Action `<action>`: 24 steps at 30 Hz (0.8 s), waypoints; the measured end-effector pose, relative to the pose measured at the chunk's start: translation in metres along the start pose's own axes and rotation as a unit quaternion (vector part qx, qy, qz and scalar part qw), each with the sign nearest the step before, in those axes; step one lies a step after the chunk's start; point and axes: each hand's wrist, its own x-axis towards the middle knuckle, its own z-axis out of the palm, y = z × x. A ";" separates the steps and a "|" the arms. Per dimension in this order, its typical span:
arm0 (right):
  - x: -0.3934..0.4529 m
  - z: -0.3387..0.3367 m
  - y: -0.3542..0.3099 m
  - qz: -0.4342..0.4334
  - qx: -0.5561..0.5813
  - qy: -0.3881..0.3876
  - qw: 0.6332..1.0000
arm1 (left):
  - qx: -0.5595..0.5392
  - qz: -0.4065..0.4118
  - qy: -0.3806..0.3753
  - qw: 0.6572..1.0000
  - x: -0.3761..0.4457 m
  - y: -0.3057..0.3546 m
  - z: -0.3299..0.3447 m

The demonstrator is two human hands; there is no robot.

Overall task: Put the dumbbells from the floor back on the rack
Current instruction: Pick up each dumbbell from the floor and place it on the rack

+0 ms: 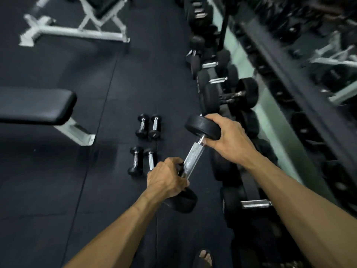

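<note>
Dumbbell (pixel 193 153) with round black rubber heads and a knurled chrome handle hangs tilted above the floor (pixel 58 190), just beside the rack (pixel 251 190). Left hand (pixel 166 180) has its fingers curled round the near head; right hand (pixel 228 136) grasps the far head. Four small dumbbells (pixel 144 144) lie on matte rubber flooring, with open room leftward toward a padded bench (pixel 38 105).

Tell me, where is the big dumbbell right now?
In the head view the big dumbbell is off the floor, held at both ends: left hand near, right hand far, between the four small dumbbells and the rack.
</note>
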 end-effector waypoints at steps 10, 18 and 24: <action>-0.039 -0.169 0.122 0.071 -0.023 0.099 0.992 | 0.047 0.103 -0.078 0.990 0.026 0.199 0.062; -0.118 -0.259 0.236 0.195 -0.027 0.133 0.971 | 0.099 0.182 -0.179 0.962 0.023 0.324 0.165; -0.162 -0.286 0.303 0.266 -0.006 0.135 0.955 | 0.116 0.210 -0.241 0.940 0.026 0.373 0.236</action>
